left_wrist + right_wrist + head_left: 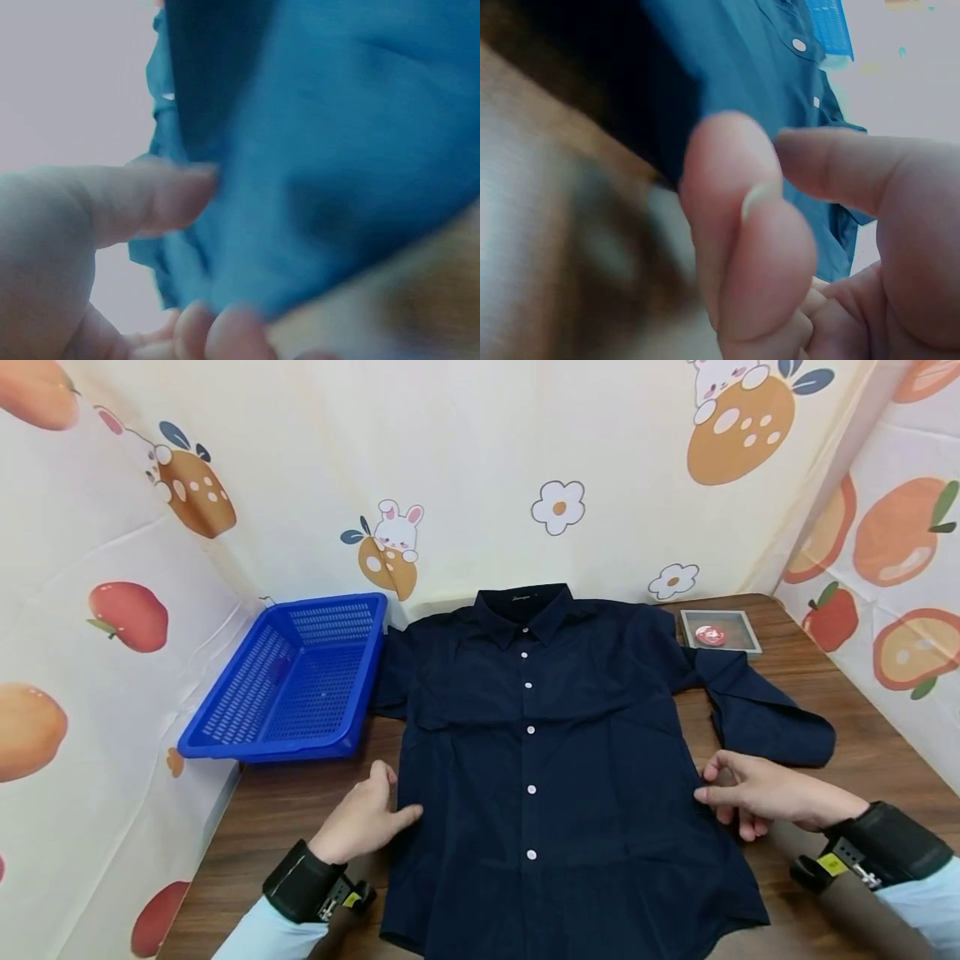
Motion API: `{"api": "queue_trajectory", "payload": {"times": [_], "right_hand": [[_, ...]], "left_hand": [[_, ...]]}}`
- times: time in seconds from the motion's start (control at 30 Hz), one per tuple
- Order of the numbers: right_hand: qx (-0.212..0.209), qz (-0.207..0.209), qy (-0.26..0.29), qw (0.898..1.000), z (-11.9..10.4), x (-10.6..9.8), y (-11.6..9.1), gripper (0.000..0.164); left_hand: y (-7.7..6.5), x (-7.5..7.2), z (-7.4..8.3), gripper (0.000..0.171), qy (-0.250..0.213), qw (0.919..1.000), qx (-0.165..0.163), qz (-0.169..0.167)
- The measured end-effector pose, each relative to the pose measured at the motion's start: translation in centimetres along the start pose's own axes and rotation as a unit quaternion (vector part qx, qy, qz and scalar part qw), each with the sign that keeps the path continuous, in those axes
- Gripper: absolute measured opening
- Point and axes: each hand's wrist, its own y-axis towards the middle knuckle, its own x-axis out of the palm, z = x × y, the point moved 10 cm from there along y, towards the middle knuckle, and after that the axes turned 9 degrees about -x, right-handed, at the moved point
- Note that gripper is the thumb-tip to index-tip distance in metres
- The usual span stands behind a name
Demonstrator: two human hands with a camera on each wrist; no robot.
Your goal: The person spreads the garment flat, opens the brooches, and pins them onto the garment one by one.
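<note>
A dark navy button-up shirt [480, 793] lies front up and spread out, collar at the far end and white buttons down its middle. At its left side edge is my left hand [366, 814], thumb reaching over the cloth and apart from the fingers. In the left wrist view, the thumb [157, 199] overlaps the shirt, with fingertips low at its edge. Beside the opposite edge, my right hand [765, 789] has loosely bent fingers, thumb tip right at the cloth. The right wrist view shows thumb and fingertips close together, the shirt [735, 67] behind them.
A blue plastic basket [360, 693] stands at the back left, beside the shirt's left sleeve. The right sleeve [772, 718] lies bent over the wooden table [862, 693]. A small grey-framed box [738, 631] with a red round item sits at the back right. Printed curtains surround the table.
</note>
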Motion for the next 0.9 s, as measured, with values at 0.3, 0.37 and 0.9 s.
{"api": "queue_trajectory", "payload": {"times": [0.3,0.37,0.9], "right_hand": [[0.009,0.089,-0.033,0.995,-1.4,-4.0,0.8,0.049],[-0.001,0.101,-0.044,0.994,-2.0,-4.5,1.1,0.050],[-0.212,0.207,-0.367,0.882,-10.2,-4.7,7.5,0.023]], "left_hand": [[1.6,-1.8,9.3,0.054,0.049,0.9916,0.103,0.061],[2.0,-1.6,10.7,0.056,0.058,0.9904,0.111,0.059],[7.4,1.4,17.5,0.066,0.162,0.9669,0.192,0.045]]}}
